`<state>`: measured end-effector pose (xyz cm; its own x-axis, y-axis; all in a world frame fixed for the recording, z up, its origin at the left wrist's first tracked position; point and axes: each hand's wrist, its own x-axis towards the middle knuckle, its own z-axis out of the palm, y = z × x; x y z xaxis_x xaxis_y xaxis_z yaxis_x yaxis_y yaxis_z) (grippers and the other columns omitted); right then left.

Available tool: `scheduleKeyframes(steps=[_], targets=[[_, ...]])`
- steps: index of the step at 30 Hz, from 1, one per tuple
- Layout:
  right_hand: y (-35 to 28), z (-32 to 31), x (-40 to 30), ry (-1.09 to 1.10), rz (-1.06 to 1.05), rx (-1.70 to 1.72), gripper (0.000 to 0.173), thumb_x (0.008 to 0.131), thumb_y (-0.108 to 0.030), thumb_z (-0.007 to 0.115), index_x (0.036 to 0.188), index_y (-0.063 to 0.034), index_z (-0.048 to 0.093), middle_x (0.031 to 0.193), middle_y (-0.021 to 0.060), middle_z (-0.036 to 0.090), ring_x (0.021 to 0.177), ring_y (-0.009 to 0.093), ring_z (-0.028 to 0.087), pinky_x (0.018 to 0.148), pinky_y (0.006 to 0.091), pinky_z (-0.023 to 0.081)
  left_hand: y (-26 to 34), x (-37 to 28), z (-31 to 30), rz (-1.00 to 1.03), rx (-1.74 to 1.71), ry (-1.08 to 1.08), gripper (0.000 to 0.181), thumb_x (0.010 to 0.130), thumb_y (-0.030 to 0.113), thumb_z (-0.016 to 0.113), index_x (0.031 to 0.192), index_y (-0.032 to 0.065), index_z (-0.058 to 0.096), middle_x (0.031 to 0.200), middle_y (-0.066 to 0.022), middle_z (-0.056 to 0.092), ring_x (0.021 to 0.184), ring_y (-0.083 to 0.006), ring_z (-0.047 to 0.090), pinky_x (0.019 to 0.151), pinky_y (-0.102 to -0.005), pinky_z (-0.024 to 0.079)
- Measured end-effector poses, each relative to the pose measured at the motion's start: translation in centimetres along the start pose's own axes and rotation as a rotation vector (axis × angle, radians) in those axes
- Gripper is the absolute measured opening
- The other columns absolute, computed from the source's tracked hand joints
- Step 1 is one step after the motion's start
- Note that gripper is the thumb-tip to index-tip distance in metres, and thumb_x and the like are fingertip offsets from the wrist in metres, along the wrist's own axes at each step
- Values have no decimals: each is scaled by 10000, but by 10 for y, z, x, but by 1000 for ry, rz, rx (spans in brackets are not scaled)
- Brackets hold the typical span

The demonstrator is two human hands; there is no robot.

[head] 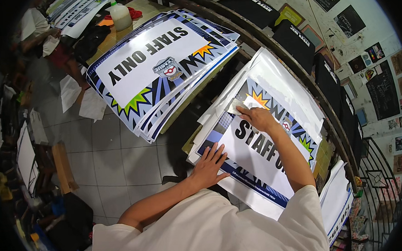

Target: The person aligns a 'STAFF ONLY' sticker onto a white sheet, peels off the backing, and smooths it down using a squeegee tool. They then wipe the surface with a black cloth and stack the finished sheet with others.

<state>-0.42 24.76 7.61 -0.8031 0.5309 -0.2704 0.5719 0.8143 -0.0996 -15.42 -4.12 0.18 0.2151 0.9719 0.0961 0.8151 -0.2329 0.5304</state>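
A printed sign (257, 156) with bold black lettering, comic-style bursts and a blue border lies before me on a white sheet (287, 75). My left hand (210, 164) rests flat on its near-left corner, fingers spread and holding nothing. Farther up the sign, my right hand (257, 117) presses a small pale pad or cloth (235, 106) against the upper-left edge, near the orange burst. Part of the lettering is hidden under my right forearm. White backing is crumpled along the sheet's far side.
A stack of similar signs (160, 56) overhangs a table at upper left. Behind it stands a plastic bottle (120, 15) beside red cloth. Another person (60, 47) is at far left. Black screen-like panels (292, 42) line the wall beyond a rail. Rolled printed sheets (338, 200) lie at right.
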Motion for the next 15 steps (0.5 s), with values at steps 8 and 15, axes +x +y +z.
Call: scheduleKeyframes(steps=[8, 15], targets=[[-22, 11, -110, -90, 100, -29, 471, 1070, -467, 507, 1528, -357, 516, 889, 205, 697, 741, 404, 713, 675, 500, 578, -2, -7, 1, 9, -7, 1, 772, 1023, 578, 537, 1501, -26, 498, 1675, -259, 268, 1584, -428, 160, 1280, -556, 150], [-58, 41, -127, -47, 72, 11, 485, 1057, -449, 551, 1533, -363, 514, 929, 189, 709, 693, 388, 713, 615, 484, 582, 8, -26, -8, -57, 138, -63, 812, 988, 603, 564, 1521, -5, 486, 1641, -261, 337, 1573, -406, 206, 1268, -615, 108]])
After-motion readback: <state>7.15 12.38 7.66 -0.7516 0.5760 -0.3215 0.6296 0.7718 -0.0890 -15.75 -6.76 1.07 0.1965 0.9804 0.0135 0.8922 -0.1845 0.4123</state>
